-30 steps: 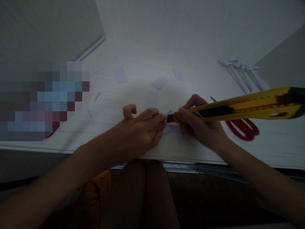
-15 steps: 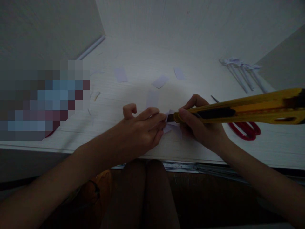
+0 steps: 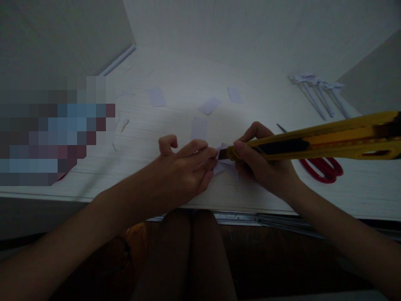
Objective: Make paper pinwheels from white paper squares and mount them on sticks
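Observation:
My right hand point(image 3: 263, 161) is closed around the front end of a yellow utility knife point(image 3: 332, 138), whose body reaches far to the right. Its short dark blade points left and meets a small piece of white paper point(image 3: 223, 149). On the other side of the blade, my left hand point(image 3: 188, 167) pinches that paper between its fingertips, with one finger curled up and away. The fingers partly hide the paper. More white paper point(image 3: 230, 170) lies on the table just under both hands.
Several white paper rectangles point(image 3: 199, 127) lie beyond my hands. Red-handled scissors point(image 3: 322, 169) rest beneath the knife. Rolled paper sticks with crumpled tops point(image 3: 322, 94) lie at the back right. A blurred-out patch point(image 3: 56, 138) covers the left side. The table's front edge point(image 3: 219, 208) runs above my knees.
My hands and the knife hold nearly the same place. The whole view has shifted very slightly; the blade still touches the pinched paper.

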Available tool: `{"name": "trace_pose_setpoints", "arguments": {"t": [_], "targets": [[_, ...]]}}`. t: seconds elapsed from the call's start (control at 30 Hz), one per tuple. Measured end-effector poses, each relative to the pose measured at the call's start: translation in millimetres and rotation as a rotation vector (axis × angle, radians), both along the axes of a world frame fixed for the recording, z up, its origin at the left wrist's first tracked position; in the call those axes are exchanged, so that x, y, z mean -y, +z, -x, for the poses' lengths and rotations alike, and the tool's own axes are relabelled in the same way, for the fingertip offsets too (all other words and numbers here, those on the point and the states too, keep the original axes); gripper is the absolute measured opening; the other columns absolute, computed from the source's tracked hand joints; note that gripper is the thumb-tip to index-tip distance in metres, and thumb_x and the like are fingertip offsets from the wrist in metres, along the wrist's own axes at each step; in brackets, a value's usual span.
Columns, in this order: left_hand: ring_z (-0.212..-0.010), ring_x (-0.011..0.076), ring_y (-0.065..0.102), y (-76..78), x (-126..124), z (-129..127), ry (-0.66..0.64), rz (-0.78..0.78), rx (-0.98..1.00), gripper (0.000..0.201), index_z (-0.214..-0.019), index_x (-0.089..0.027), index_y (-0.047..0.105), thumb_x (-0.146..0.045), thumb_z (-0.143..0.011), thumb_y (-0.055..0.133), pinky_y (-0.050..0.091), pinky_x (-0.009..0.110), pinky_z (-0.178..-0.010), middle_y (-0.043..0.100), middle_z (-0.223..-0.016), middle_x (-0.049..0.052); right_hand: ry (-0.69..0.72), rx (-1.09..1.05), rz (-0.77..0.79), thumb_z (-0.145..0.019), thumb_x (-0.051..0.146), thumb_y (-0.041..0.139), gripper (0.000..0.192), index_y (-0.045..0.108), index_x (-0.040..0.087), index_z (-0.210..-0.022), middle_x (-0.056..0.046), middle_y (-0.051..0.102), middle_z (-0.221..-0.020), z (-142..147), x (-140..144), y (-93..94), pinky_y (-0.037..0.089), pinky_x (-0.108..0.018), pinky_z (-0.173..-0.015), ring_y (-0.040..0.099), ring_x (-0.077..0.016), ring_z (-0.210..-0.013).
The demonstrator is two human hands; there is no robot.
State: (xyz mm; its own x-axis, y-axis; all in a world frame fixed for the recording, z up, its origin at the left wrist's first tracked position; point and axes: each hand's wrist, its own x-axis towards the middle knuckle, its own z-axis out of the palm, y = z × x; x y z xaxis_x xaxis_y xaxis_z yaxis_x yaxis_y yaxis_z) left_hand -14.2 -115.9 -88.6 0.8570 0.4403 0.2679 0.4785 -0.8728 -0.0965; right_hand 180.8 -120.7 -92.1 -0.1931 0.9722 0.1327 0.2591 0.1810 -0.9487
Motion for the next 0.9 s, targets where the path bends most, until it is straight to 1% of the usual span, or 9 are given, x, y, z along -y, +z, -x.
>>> {"name": "trace_pose_setpoints", "arguments": {"t": [0.13, 0.4, 0.57, 0.83, 0.9], "targets": [[-0.103, 0.0212, 0.047, 0.9, 0.0, -0.3, 0.001, 0.006, 0.006, 0.028, -0.103, -0.014, 0.06, -0.014, -0.087, 0.035, 0.039, 0.037, -0.085, 0.057, -0.106, 0.011, 0.0, 0.004, -0.005, -0.081, 0.037, 0.051, 0.017, 0.039, 0.024, -0.077, 0.008, 0.046, -0.047, -0.6, -0.2, -1.1, 0.029, -0.019, -0.032, 0.041, -0.007, -0.036], [-0.104, 0.0209, 0.046, 1.0, -0.5, -0.4, -0.006, 0.001, -0.007, 0.031, -0.103, -0.013, 0.059, -0.012, -0.088, 0.032, 0.039, 0.037, -0.084, 0.057, -0.105, 0.011, 0.002, -0.026, 0.009, -0.083, 0.034, 0.049, 0.017, 0.038, 0.023, -0.076, 0.009, 0.045, -0.046, -1.6, -0.8, -1.4, 0.029, -0.018, -0.032, 0.04, -0.0065, -0.036], [-0.104, 0.021, 0.046, 0.1, -0.2, -0.5, -0.003, 0.005, 0.001, 0.031, -0.104, -0.013, 0.058, -0.013, -0.088, 0.032, 0.039, 0.037, -0.084, 0.057, -0.104, 0.011, 0.006, -0.006, 0.008, -0.082, 0.036, 0.05, 0.018, 0.038, 0.024, -0.076, 0.009, 0.045, -0.047, -1.7, -0.8, -1.6, 0.028, -0.018, -0.032, 0.042, -0.0068, -0.036], [-0.104, 0.0213, 0.045, -1.8, -0.8, 0.7, -0.006, -0.012, 0.0, 0.031, -0.101, -0.014, 0.06, -0.011, -0.087, 0.033, 0.039, 0.038, -0.084, 0.057, -0.108, 0.01, 0.013, 0.029, -0.024, -0.082, 0.037, 0.052, 0.019, 0.039, 0.024, -0.076, 0.008, 0.045, -0.047, -0.6, 1.1, -2.1, 0.029, -0.019, -0.033, 0.04, -0.0067, -0.036], [-0.105, 0.0214, 0.045, -3.3, -1.4, 1.0, -0.017, -0.015, 0.008, 0.03, -0.103, -0.014, 0.059, -0.011, -0.087, 0.034, 0.038, 0.039, -0.085, 0.056, -0.108, 0.011, -0.015, 0.034, -0.054, -0.082, 0.037, 0.051, 0.018, 0.04, 0.024, -0.077, 0.008, 0.044, -0.047, -0.3, 2.2, 0.0, 0.03, -0.019, -0.034, 0.041, -0.007, -0.036]]}}
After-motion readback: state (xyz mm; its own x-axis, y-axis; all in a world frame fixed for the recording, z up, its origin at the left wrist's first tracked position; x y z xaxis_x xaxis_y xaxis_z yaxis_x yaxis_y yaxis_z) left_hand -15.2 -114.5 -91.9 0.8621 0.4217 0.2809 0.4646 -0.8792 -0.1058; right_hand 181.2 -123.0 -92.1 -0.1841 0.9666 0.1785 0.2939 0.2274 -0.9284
